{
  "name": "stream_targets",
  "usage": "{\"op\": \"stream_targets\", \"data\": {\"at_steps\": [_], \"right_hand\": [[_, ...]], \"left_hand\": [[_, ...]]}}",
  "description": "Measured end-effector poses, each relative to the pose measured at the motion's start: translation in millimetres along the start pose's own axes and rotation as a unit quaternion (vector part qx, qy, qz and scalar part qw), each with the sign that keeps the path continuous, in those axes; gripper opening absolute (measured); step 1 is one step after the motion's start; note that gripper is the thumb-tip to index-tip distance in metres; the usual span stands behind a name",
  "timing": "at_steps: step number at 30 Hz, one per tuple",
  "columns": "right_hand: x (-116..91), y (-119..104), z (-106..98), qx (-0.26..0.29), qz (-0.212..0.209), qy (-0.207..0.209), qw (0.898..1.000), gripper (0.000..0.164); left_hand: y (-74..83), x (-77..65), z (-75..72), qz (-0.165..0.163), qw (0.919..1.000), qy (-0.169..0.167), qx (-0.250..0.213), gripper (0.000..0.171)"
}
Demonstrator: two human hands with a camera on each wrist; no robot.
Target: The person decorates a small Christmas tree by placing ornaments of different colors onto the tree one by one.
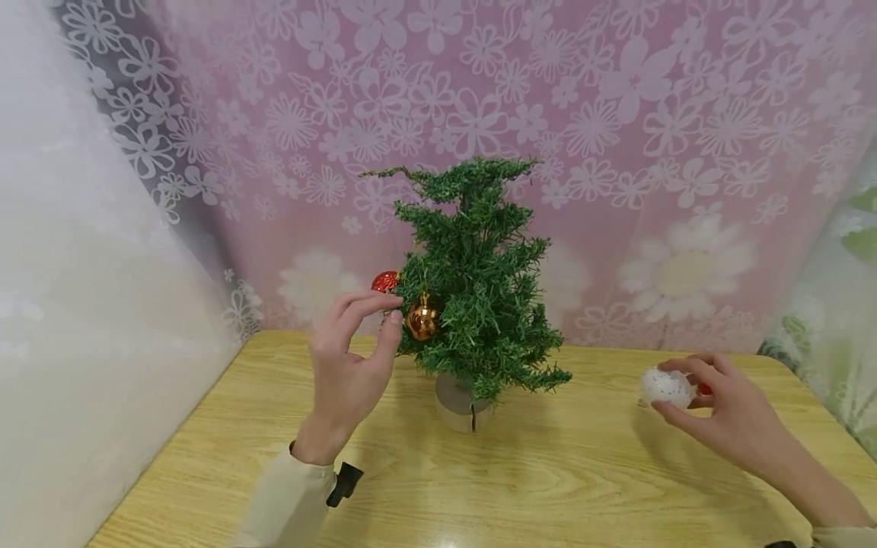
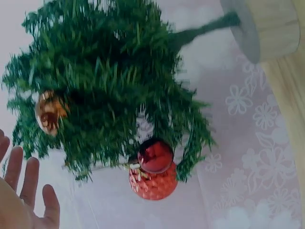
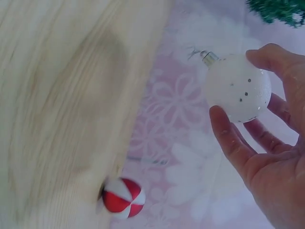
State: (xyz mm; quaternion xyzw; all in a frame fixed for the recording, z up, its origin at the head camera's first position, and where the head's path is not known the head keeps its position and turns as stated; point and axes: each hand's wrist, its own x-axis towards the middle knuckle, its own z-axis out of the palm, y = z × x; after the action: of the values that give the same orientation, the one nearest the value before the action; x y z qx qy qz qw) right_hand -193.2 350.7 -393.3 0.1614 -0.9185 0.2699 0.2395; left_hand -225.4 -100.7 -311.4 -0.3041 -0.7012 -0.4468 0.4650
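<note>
A small green Christmas tree (image 1: pixel 479 274) stands upright on a round wooden base (image 1: pixel 460 407). My left hand (image 1: pixel 352 365) is at its left side, fingers extended and nothing held, close to a shiny gold ball ornament (image 1: pixel 421 321). Beside the gold ball hangs a textured red ball (image 1: pixel 385 281). The left wrist view also shows a smooth dark red ball (image 2: pixel 156 156) overlapping that red one. At the right of the table, my right hand (image 1: pixel 729 403) grips a white ball ornament (image 3: pixel 238 90) with small silver dots between thumb and fingers; its silver cap and wire loop stick out free.
A red-and-white ball (image 3: pixel 124 198) rests on the wooden table (image 1: pixel 582 464) near its far right, mostly behind my right hand in the head view. A pink flowered curtain (image 1: pixel 425 99) hangs behind the table, and a white sheet (image 1: pixel 82 304) borders the left.
</note>
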Motion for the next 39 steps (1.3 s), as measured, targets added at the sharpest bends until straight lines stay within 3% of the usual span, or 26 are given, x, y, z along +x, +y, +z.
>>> {"op": "stream_targets", "data": {"at_steps": [10, 18, 21, 25, 27, 39], "right_hand": [[-4, -37, -9, 0.096, 0.078, -0.021, 0.992, 0.050], [-7, -64, -14, 0.166, 0.057, -0.013, 0.984, 0.055], [-7, -74, -14, 0.243, 0.034, -0.010, 0.969, 0.055], [-6, -85, -14, 0.375, -0.009, -0.013, 0.927, 0.055], [-6, -89, -13, 0.409, -0.024, -0.017, 0.912, 0.056], [-6, -110, -8, 0.426, -0.028, -0.034, 0.904, 0.055]], "left_hand": [[17.0, -22.3, 6.3, 0.058, 0.9976, 0.000, -0.037, 0.011], [28.5, -38.0, 13.4, 0.089, 0.9943, -0.030, -0.051, 0.013], [31.7, -41.3, 15.9, 0.111, 0.9924, -0.030, -0.046, 0.013], [35.1, -44.2, 18.7, 0.136, 0.9894, -0.026, -0.046, 0.015], [36.5, -45.8, 20.3, 0.144, 0.9879, -0.031, -0.050, 0.015], [43.6, -59.1, 31.3, 0.156, 0.9838, -0.081, -0.034, 0.011]]}}
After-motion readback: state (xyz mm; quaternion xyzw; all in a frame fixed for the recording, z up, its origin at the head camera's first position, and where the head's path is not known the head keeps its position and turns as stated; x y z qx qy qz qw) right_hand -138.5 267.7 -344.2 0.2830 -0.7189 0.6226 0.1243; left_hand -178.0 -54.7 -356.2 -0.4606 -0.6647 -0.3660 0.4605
